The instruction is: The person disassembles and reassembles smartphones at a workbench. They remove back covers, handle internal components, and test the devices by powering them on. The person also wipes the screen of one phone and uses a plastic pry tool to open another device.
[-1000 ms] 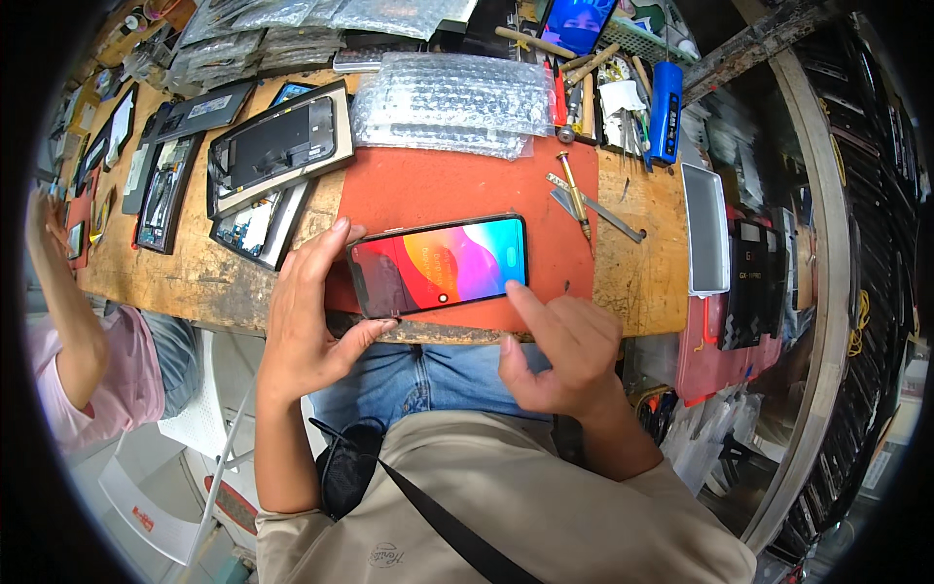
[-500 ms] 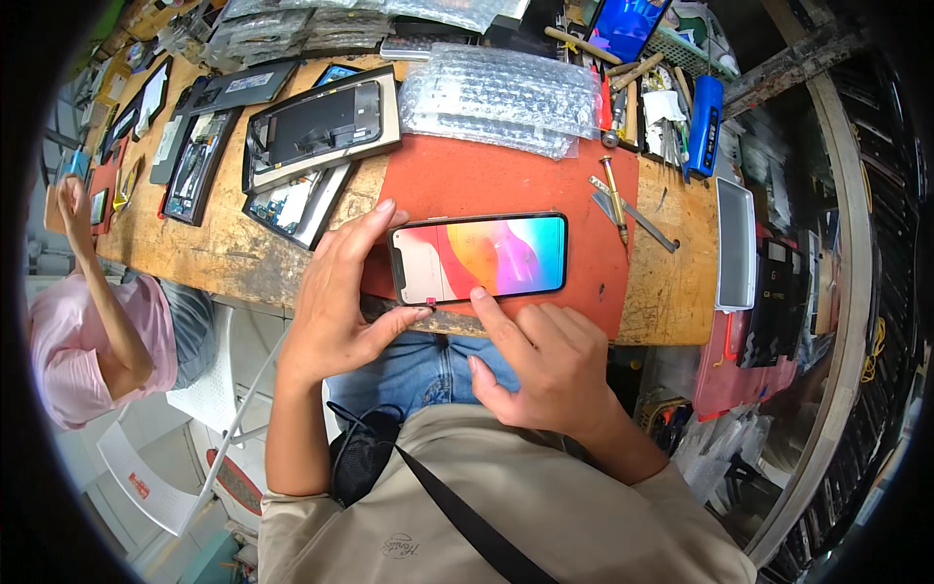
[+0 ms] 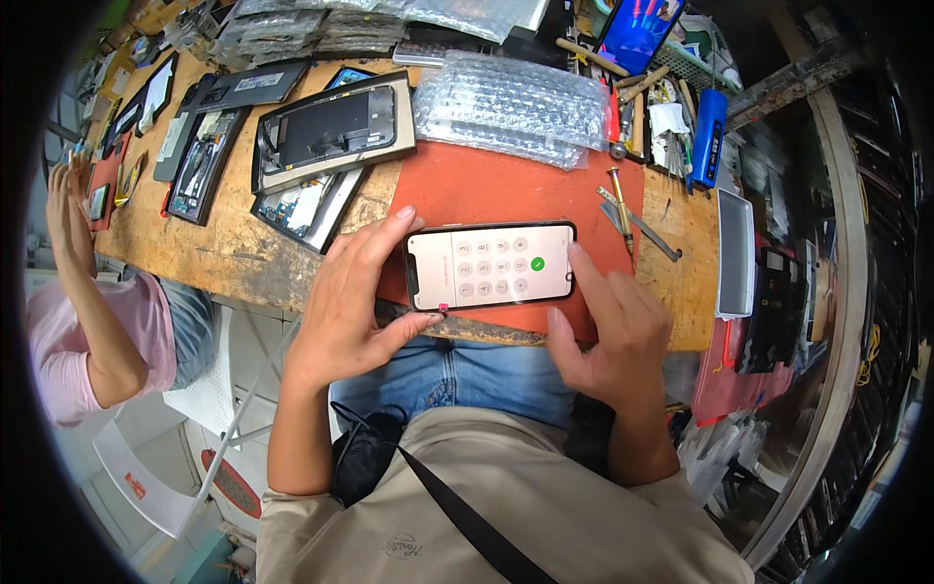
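Note:
A smartphone [image 3: 491, 265] is turned sideways above a red mat [image 3: 486, 195]; its lit screen shows a dial pad with a green call button. My left hand [image 3: 341, 311] grips the phone's left end, thumb on the near edge and a finger on the far edge. At the other end, the index fingertip of my right hand [image 3: 618, 336] meets the phone's right edge. That hand's thumb stands apart, the remaining fingers are curled, and nothing is in it. Right of the mat's middle lie a brass-coloured screwdriver [image 3: 620, 206] and metal tweezers [image 3: 647, 234].
Bubble-wrapped packages [image 3: 511, 107] lie behind the mat. Opened tablets [image 3: 331, 131] and device parts cover the left of the wooden bench [image 3: 282, 263]. A grey tray [image 3: 735, 253] stands at the right edge. Another person [image 3: 102, 331] sits at left, hands raised over the bench.
The colourful wallpaper screen has given way to a dial pad. My right index finger has moved from the near edge to the phone's right end. The phone has shifted slightly right.

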{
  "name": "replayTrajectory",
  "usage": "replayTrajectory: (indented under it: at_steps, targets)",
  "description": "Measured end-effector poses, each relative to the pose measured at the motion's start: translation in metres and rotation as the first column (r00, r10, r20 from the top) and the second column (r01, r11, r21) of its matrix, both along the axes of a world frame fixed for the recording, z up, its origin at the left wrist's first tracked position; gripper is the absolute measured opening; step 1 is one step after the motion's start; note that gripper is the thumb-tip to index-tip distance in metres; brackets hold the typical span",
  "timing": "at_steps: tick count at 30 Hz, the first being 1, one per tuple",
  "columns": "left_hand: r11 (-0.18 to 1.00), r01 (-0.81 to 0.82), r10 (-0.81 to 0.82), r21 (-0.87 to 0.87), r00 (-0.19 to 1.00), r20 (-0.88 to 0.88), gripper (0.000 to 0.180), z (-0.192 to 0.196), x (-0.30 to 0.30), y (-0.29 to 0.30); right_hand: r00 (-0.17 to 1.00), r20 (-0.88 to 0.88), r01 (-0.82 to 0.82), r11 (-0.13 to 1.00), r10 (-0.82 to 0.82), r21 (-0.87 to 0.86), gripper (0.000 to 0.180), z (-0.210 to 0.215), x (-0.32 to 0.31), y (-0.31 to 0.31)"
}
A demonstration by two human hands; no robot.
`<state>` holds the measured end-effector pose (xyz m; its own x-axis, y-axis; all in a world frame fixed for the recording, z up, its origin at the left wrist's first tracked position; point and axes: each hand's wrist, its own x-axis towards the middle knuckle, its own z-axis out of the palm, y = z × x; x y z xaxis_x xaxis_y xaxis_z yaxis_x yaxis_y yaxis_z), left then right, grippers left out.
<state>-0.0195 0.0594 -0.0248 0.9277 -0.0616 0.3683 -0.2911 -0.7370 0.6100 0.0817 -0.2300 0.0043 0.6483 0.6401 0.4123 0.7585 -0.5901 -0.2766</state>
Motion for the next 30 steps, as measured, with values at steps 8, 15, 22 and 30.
replayTrajectory:
  at_steps: [8, 15, 22, 30]
  targets:
    - [1.000, -0.008, 0.008, -0.012, 1.000, 0.013, 0.106, -0.002, 0.000, -0.001, 0.976, -0.075, -0.209, 0.977, 0.205, -0.047, 0.058, 0.010, -0.015, 0.040]
    - [1.000, -0.010, 0.010, 0.006, 1.000, 0.001, 0.110, 0.004, 0.002, -0.001, 0.991, -0.058, -0.118, 0.993, 0.119, 0.025, 0.061, 0.009, -0.006, 0.042]
    - [1.000, -0.010, 0.010, -0.029, 1.000, -0.011, 0.107, 0.006, 0.001, -0.003, 0.958, -0.107, -0.266, 0.964, 0.265, 0.006, 0.059, 0.019, -0.013, 0.090]
    - [0.999, -0.010, 0.010, -0.034, 1.000, -0.004, 0.106, 0.003, -0.002, -0.002, 0.916, -0.168, -0.383, 0.919, 0.365, -0.091, 0.065, 0.010, -0.040, 0.071]
